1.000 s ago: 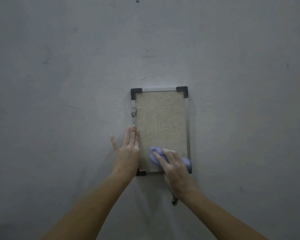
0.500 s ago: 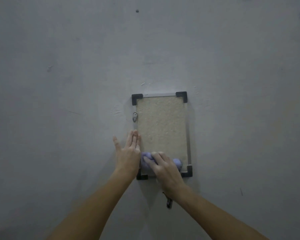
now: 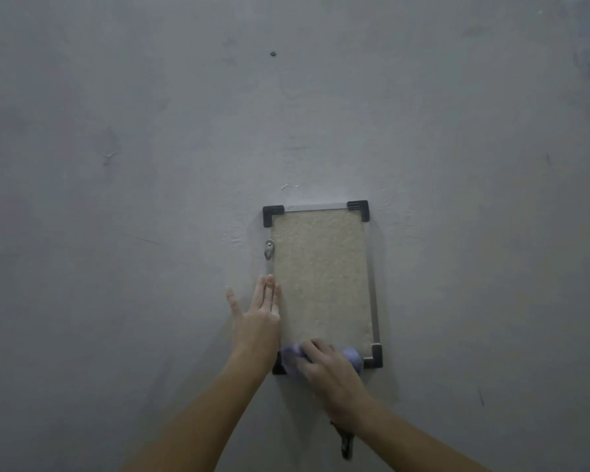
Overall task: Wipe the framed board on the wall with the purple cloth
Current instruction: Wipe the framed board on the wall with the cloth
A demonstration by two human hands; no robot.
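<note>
Fingers [image 3: 315, 347] of the right hand [image 3: 331, 369] are curled over the purple cloth [image 3: 291, 356] and press it against the framed board [image 3: 321, 277]. The cloth is bunched on the bottom edge of the board, close to its lower left corner, and it shows on both sides of the hand; its right end stops short of the lower right corner. The board hangs upright on a grey wall [image 3: 150, 233]. It has a pale rough face, a thin metal frame and black corner pieces [image 3: 272, 213]; the lower left piece is mostly hidden behind the cloth. A small metal hanger [image 3: 269, 250] sits on the left edge of the frame, below the upper left corner. The left hand [image 3: 256, 321] lies flat, with its fingers straight and close together and the thumb spread to the left. Its fingertips rest on the left edge of the frame, below the hanger, and the palm is on the wall just beside the board. High on the wall, above the board, there is a small dark dot [image 3: 272, 54]. Under the right wrist hangs a dark thing [image 3: 345, 444], too blurred to tell what it is
</note>
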